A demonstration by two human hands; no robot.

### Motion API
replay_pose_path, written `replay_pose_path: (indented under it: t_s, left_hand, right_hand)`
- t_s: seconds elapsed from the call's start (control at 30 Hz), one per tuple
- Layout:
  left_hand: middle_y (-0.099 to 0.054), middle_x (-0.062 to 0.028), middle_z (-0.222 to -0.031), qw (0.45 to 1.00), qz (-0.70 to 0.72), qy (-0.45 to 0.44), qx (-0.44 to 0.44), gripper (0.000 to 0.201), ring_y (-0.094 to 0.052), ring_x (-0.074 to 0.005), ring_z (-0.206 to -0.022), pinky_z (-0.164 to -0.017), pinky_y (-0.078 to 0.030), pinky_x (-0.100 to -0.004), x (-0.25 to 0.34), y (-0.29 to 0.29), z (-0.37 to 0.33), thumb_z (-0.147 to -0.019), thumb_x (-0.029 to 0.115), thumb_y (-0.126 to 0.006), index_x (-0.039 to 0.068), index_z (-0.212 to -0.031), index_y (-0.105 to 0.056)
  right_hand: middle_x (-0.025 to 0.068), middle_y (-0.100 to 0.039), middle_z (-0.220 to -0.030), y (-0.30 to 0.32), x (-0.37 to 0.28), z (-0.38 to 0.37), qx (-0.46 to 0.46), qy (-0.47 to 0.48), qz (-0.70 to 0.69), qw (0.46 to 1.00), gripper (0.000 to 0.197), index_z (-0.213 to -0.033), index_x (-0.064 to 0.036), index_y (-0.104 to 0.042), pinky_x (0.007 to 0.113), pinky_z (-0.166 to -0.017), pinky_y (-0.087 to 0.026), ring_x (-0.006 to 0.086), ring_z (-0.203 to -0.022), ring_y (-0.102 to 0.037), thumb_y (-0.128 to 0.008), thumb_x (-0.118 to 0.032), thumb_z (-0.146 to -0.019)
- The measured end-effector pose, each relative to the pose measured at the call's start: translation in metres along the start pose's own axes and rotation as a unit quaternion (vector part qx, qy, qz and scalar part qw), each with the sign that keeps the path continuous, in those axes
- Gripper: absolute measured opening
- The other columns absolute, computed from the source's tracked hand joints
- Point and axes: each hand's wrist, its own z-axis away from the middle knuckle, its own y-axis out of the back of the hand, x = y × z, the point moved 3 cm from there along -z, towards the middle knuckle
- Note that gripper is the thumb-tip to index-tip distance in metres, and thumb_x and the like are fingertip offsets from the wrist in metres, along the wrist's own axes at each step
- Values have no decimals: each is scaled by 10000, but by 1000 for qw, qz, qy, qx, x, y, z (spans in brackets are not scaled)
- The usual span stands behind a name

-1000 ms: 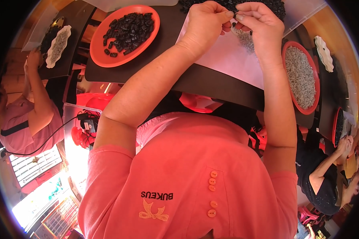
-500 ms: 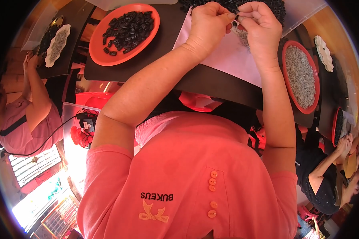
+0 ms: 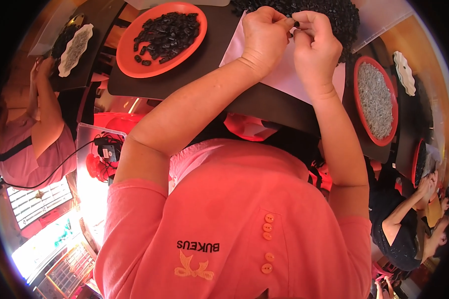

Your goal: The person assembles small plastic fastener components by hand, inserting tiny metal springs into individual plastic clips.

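Both my hands meet over a pale pink sheet [image 3: 304,88] at the far side of the table. My left hand [image 3: 265,42] is closed in a pinch, thumb and forefinger on a small black piece [image 3: 296,24]. Facing it, my right hand [image 3: 317,47] pinches at the same spot with bent fingers. The fingers partly hide the piece, so its exact shape cannot be told. Just beyond the hands lies a heap of similar black pieces [image 3: 345,25].
At left, a red plate [image 3: 129,64] holds black pieces. At right, a red plate [image 3: 395,107] holds small clear-grey pieces. A white wavy-edged dish [image 3: 405,74] stands beyond it. Co-workers sit at both sides, one in pink [image 3: 40,144], one in dark clothes [image 3: 394,224].
My right hand has shifted slightly left and down, its fingers bending more. Both hands stay close together. The greyish pieces seen beneath the right hand are now hidden.
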Motion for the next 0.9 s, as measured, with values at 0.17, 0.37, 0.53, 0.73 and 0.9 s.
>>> replay_pose_path:
  t_s: [0.17, 0.37, 0.53, 0.73, 0.9]
  left_hand:
    - [-634, -100, -692, 978, 143, 153, -9, 165, -612, -178, -608, -583, -512, -306, 0, 0, 4, -825, 101, -649, -59, -790, -624]
    - [-639, -129, -720, 963, 180, 188, -69, 137, -617, -199, -624, -610, -515, -310, 0, -1, 3, -812, 71, -645, -66, -806, -627]
    - [-635, -131, -733, 952, 212, 207, -78, 128, -617, -212, -628, -613, -509, -318, -2, 1, 3, -814, 62, -636, -65, -811, -622]
    - [-625, -124, -728, 948, 230, 198, -102, 128, -607, -208, -604, -575, -499, -313, -2, 2, 2, -816, 61, -639, -66, -822, -623]
    - [-628, -120, -687, 978, 124, 123, -115, 118, -611, -186, -601, -541, -493, -293, 15, 8, -7, -790, 51, -613, -64, -781, -641]
  right_hand:
    - [87, -674, -834, -7, 15, 6, 14, 1, 23, 1000, 278, -982, -50, -595, 262, -635, -531, 158, -706, -668, -603, 76, -735]
    - [33, -645, -769, -4, 30, -1, 32, 82, 49, 995, 294, -908, -102, -614, 306, -542, -480, 197, -591, -599, -594, 49, -657]
    - [27, -636, -726, -4, 24, -2, 38, 145, 50, 987, 276, -867, -95, -610, 313, -538, -477, 213, -584, -596, -574, 62, -643]
    - [24, -631, -710, -2, 18, 0, 60, 179, 41, 981, 260, -835, -87, -592, 321, -537, -483, 224, -574, -595, -571, 72, -630]
    - [56, -672, -860, 3, 16, -3, -13, 77, -3, 997, 321, -1063, -51, -595, 249, -654, -519, 109, -695, -633, -651, 30, -758]
